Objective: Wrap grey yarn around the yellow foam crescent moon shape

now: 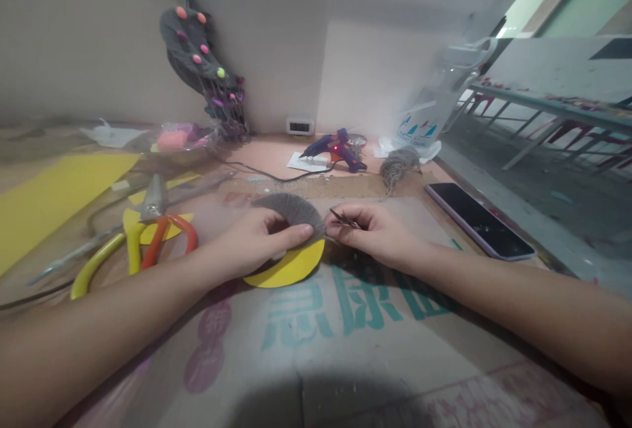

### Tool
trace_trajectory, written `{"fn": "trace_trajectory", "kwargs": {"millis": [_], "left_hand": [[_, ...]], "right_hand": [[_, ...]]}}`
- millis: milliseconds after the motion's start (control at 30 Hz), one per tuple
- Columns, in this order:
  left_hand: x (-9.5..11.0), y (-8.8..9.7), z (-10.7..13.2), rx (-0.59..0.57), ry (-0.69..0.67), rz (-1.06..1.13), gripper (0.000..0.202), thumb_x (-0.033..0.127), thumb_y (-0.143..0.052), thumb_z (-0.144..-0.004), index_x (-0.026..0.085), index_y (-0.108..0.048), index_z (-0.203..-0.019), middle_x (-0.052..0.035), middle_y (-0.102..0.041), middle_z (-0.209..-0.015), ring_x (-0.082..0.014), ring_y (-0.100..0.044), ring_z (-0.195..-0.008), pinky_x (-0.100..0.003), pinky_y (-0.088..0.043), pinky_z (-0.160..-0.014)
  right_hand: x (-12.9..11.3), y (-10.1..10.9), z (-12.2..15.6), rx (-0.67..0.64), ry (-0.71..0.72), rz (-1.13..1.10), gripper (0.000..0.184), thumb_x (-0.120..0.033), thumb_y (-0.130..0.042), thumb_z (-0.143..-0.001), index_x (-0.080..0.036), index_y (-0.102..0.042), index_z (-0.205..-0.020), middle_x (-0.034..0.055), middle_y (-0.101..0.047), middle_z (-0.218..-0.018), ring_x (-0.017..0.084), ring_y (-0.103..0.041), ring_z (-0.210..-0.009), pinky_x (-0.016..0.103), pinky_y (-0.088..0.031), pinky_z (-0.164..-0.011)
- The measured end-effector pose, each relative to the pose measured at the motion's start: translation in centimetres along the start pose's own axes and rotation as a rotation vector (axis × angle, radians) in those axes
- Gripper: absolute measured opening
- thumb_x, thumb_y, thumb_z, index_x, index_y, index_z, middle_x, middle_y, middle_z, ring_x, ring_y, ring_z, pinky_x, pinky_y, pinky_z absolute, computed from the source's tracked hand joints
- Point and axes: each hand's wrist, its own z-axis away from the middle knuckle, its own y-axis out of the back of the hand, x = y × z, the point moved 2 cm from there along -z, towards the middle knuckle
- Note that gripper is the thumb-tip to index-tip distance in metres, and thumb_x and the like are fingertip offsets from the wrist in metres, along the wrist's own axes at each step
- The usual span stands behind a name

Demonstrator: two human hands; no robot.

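My left hand [266,237] is closed on a yellow card crescent [291,267], thumb on top and fingers around the inner edge. Grey yarn [296,207] is wrapped closely over the card's upper part; its lower part shows bare yellow. At the crescent's right edge, my right hand [368,230] is closed in a pinch. A thin, dark, pointed tool [344,218] sticks out from its fingers; its exact kind is unclear. The right fingertips are beside the wrapped yarn, and whether they also grip a strand cannot be made out.
Scissors with yellow and orange handles [162,237] lie left. Behind are a blue glue gun [333,150], a small digital clock [299,126] and a grey yarn bundle [399,168]. A phone [478,218] and a tall bottle [424,105] are right. A decorated grey crescent [190,53] leans against the wall.
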Motion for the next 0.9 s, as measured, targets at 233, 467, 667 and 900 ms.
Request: {"fn": "trace_trajectory", "kwargs": {"millis": [233, 467, 667, 900], "left_hand": [[0.1, 0.0, 0.1, 0.001, -0.042, -0.031, 0.033, 0.05, -0.06, -0.079, 0.018, -0.069, -0.076, 0.0012, -0.066, -0.066, -0.0131, -0.055, -0.055, -0.021, -0.036, -0.045], [0.3, 0.4, 0.1, 0.035, 0.003, -0.056, 0.035, 0.051, -0.06, -0.078, 0.018, -0.069, -0.074, 0.0039, -0.055, -0.054, -0.0104, -0.044, -0.046, -0.021, -0.027, -0.04], [0.5, 0.7, 0.2, 0.074, 0.115, -0.094, 0.041, 0.056, -0.061, -0.074, 0.018, -0.059, -0.059, 0.0039, -0.048, -0.049, -0.0104, -0.041, -0.044, -0.022, -0.025, -0.039], [0.2, 0.6, 0.1, 0.085, 0.118, -0.081, 0.041, 0.057, -0.061, -0.072, 0.018, -0.056, -0.058, 0.0022, -0.052, -0.053, -0.0125, -0.045, -0.048, -0.023, -0.03, -0.042]], "right_hand": [[0.5, -0.1, 0.2, -0.026, 0.029, 0.056, 0.022, -0.036, -0.061, -0.081, -0.017, -0.055, -0.072, -0.0038, -0.05, -0.064, 0.009, -0.045, -0.058, 0.023, -0.039, -0.058], [-0.7, 1.8, 1.4, 0.176, 0.399, 0.629, 0.025, -0.033, -0.048, -0.093, -0.017, -0.058, -0.109, 0.0069, -0.067, -0.098, 0.017, -0.061, -0.082, 0.029, -0.048, -0.072], [-0.6, 2.5, 1.4, 0.162, 0.591, 0.988, 0.023, -0.026, -0.047, -0.094, -0.015, -0.063, -0.105, 0.0079, -0.07, -0.089, 0.019, -0.062, -0.08, 0.029, -0.046, -0.071], [0.3, 2.3, 1.4, 0.141, 0.676, 1.014, 0.023, -0.024, -0.048, -0.093, -0.013, -0.065, -0.103, 0.0066, -0.067, -0.081, 0.016, -0.058, -0.071, 0.026, -0.042, -0.064]]}}
